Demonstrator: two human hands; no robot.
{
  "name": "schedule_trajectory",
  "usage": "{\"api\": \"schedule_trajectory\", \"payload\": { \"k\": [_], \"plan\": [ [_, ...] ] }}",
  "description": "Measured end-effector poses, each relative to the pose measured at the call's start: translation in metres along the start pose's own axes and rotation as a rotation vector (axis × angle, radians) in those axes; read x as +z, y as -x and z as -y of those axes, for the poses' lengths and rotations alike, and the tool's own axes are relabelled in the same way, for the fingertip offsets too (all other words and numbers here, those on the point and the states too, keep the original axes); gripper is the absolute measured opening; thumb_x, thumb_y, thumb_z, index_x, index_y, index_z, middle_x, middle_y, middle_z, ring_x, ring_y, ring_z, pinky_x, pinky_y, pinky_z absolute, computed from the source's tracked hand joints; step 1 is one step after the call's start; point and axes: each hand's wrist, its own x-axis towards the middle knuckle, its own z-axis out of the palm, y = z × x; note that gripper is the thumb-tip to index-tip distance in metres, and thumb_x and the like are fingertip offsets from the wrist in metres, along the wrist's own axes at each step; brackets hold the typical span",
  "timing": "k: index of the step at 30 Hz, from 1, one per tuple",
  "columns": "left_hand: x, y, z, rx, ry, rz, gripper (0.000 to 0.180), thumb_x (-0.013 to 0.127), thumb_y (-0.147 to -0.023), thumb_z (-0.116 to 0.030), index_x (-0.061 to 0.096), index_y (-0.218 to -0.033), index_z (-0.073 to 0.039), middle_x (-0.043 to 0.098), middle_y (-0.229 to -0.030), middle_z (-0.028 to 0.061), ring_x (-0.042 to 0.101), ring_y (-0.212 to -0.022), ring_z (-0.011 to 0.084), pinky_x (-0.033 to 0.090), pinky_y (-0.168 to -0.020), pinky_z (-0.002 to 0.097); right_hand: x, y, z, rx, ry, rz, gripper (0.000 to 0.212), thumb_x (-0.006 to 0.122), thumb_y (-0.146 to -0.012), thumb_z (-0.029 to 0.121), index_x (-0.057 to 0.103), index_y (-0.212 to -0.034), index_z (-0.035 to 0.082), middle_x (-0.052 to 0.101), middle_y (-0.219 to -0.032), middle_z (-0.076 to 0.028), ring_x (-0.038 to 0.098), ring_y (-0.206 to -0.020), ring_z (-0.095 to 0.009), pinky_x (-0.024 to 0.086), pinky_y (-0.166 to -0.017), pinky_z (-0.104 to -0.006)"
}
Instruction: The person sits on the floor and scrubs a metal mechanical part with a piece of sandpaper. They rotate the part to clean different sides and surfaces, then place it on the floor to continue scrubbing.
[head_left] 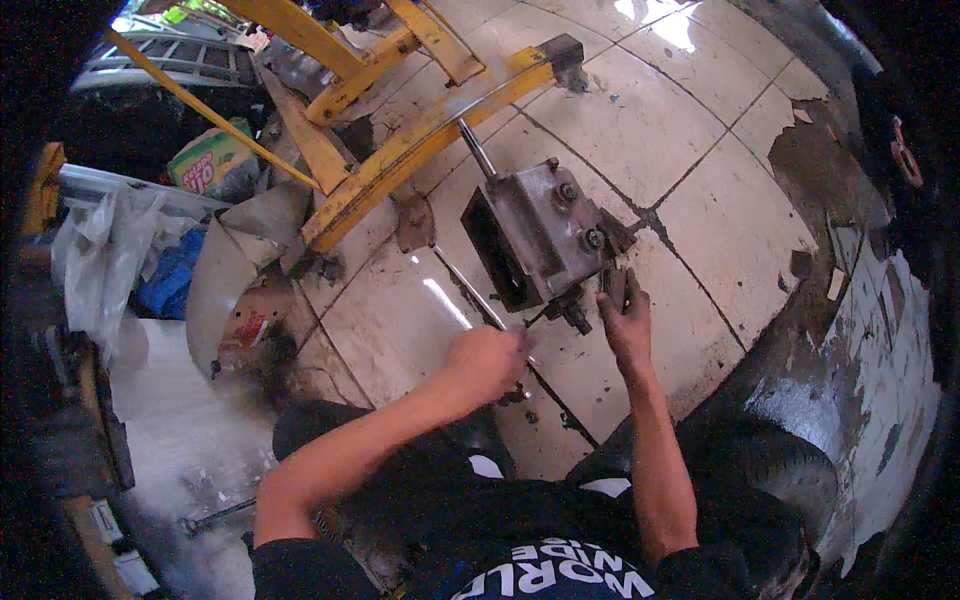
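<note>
Left hand (492, 362) fisted (blurred); right hand (627, 325) half-curled at metal housing (540, 225).

The left forearm (360, 435) is slanted inward, the left hand (490, 362) curled and blurred. The right arm (660, 460) is extended forward, the right hand (630, 325) partly bent.

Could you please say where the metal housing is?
In the head view, the metal housing sits just right of centre, between the yellow frame and the right hand.
</note>
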Motion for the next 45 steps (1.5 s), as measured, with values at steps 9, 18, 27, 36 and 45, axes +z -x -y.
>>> {"api": "schedule_trajectory", "payload": {
  "k": [9, 18, 27, 36, 45],
  "plan": [
    [-0.022, 0.005, 0.055, 0.138, -0.173, -0.235, 0.088, 0.071, -0.077, -0.024, 0.026, -0.151, -0.006, 0.066, -0.108, 0.0215, 0.068, -0.088, 0.0386, 0.056, -0.075, 0.0498, 0.036, 0.038, 0.064, -0.174, 0.219, -0.046, 0.028, 0.063, -0.090, 0.007, 0.063, -0.118, -0.001, 0.067, -0.112, -0.021, 0.067, -0.100, -0.028, 0.051, -0.089, -0.0357],
    [-0.017, -0.025, 0.076, 0.171, -0.224, -0.070, 0.086, 0.072, -0.078, -0.023, 0.030, -0.151, -0.007, 0.069, -0.103, 0.0177, 0.069, -0.089, 0.0356, 0.056, -0.074, 0.0481, 0.052, 0.028, 0.072, -0.305, 0.479, -0.003, 0.034, 0.069, -0.080, 0.007, 0.068, -0.114, 0.009, 0.064, -0.112, -0.017, 0.062, -0.099, -0.039, 0.052, -0.082, -0.0460],
    [-0.031, -0.036, 0.108, 0.175, -0.216, -0.138, 0.080, 0.069, -0.077, -0.015, 0.036, -0.149, -0.006, 0.069, -0.104, 0.0158, 0.070, -0.093, 0.0321, 0.054, -0.078, 0.0478, 0.065, 0.034, 0.089, -0.295, 0.670, -0.024, 0.037, 0.069, -0.076, 0.002, 0.065, -0.112, 0.008, 0.065, -0.104, -0.018, 0.063, -0.091, -0.040, 0.052, -0.078, -0.0479],
    [-0.034, -0.027, 0.108, 0.203, -0.219, -0.102, 0.077, 0.068, -0.079, -0.016, 0.037, -0.148, -0.003, 0.071, -0.102, 0.0142, 0.070, -0.092, 0.0299, 0.053, -0.078, 0.0464, 0.071, 0.034, 0.074, -0.496, 0.683, -0.056, 0.042, 0.066, -0.074, -0.003, 0.063, -0.115, 0.007, 0.065, -0.101, -0.019, 0.064, -0.085, -0.040, 0.053, -0.072, -0.0470],
    [-0.050, -0.020, 0.106, 0.208, -0.132, -0.118, 0.076, 0.068, -0.077, -0.012, 0.039, -0.146, -0.003, 0.071, -0.099, 0.0164, 0.070, -0.090, 0.0326, 0.053, -0.079, 0.0500, 0.079, 0.023, 0.078, -0.632, 0.701, -0.083, 0.043, 0.071, -0.075, 0.001, 0.062, -0.117, 0.006, 0.064, -0.101, -0.020, 0.063, -0.087, -0.041, 0.052, -0.071, -0.0463]
  ]
}}
